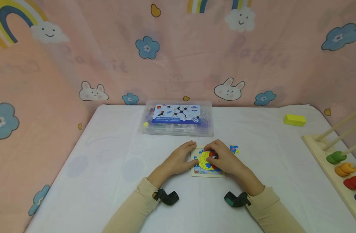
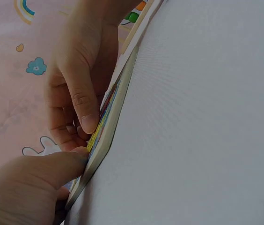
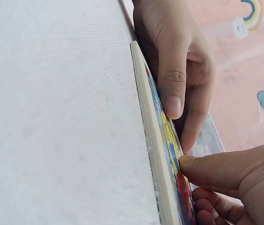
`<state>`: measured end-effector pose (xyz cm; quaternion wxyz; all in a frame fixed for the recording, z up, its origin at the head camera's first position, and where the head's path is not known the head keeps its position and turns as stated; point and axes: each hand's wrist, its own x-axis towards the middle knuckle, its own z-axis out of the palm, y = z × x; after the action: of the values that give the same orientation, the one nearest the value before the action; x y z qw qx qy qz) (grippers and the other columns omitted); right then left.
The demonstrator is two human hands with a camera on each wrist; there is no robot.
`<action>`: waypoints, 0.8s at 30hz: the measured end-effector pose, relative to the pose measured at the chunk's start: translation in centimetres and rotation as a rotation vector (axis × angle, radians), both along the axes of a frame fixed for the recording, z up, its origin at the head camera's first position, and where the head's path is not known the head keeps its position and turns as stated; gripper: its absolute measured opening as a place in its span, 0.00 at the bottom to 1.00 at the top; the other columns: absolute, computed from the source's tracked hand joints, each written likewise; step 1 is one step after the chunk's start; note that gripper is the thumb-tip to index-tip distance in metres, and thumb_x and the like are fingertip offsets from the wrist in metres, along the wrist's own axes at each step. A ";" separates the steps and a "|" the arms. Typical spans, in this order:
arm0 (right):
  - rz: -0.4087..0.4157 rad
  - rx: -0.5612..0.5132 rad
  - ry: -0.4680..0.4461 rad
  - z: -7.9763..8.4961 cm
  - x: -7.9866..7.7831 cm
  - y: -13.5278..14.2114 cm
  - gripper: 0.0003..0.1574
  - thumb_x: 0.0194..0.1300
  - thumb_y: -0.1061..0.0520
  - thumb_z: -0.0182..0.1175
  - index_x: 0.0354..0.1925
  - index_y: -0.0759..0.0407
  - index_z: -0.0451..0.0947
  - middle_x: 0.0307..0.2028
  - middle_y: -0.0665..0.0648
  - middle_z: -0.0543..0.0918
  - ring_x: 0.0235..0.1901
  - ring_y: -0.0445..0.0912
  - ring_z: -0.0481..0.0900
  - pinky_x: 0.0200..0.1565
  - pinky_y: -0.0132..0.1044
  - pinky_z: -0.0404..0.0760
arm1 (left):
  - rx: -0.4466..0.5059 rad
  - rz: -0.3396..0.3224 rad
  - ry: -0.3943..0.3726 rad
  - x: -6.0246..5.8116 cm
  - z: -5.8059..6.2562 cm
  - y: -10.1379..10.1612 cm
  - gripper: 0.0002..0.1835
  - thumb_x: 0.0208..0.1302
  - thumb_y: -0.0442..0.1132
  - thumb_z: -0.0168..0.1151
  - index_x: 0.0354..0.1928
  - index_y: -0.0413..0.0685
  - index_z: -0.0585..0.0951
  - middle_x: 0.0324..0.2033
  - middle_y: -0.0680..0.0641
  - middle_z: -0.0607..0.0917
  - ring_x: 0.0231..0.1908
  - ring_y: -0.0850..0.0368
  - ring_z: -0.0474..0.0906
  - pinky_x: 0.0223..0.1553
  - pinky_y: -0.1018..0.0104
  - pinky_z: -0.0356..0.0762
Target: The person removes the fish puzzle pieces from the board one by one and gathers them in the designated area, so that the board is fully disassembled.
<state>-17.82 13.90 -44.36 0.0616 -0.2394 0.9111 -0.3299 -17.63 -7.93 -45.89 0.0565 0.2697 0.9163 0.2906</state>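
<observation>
A wooden jigsaw puzzle (image 1: 208,174) with a yellow and red fish picture lies flat on the white table. My left hand (image 1: 179,159) steadies its left side, thumb on the picture and the other fingers stretched along the far left corner. From the right, my right hand (image 1: 226,158) reaches over the fish's red head, its thumb and curled fingers on a puzzle piece there; the palm hides part of the picture. In the right wrist view the right thumb (image 3: 211,168) touches the surface near the blue and red pieces. A loose blue puzzle piece (image 1: 234,149) lies just beyond the right hand.
Behind the puzzle stands a clear plastic case (image 1: 178,130) with a molecular model kit label. A yellow block (image 1: 295,120) sits at the back right. Along the right edge is a wooden rack (image 1: 326,160) with pegs and coloured beads. A printed pink cloth (image 1: 178,74) hangs behind.
</observation>
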 end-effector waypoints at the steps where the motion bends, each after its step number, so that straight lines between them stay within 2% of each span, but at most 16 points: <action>1: -0.002 0.000 -0.006 0.0 0.0 0.0 0.20 0.60 0.59 0.64 0.51 0.62 0.76 0.49 0.61 0.74 0.49 0.53 0.73 0.56 0.53 0.75 | 0.001 -0.001 -0.001 0.0 0.0 0.0 0.35 0.64 0.51 0.60 0.68 0.41 0.65 0.69 0.46 0.64 0.70 0.52 0.57 0.70 0.59 0.58; 12: -0.022 -0.022 -0.088 0.1 -0.5 -0.1 0.20 0.59 0.60 0.64 0.50 0.62 0.74 0.48 0.63 0.72 0.47 0.53 0.70 0.56 0.55 0.74 | 0.004 -0.006 -0.005 0.0 0.0 0.1 0.35 0.64 0.51 0.60 0.68 0.40 0.66 0.69 0.46 0.64 0.70 0.52 0.57 0.70 0.59 0.58; 24: -0.025 -0.061 -0.131 0.5 -0.7 -0.3 0.19 0.57 0.62 0.65 0.48 0.62 0.73 0.45 0.62 0.71 0.44 0.51 0.68 0.52 0.48 0.75 | 0.012 -0.006 -0.003 0.0 0.0 0.0 0.35 0.64 0.50 0.60 0.67 0.40 0.66 0.69 0.45 0.65 0.70 0.52 0.58 0.70 0.58 0.59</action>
<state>-18.49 13.55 -43.86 0.1095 -0.2075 0.8976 -0.3732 -17.66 -7.89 -45.86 0.0571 0.2721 0.9137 0.2963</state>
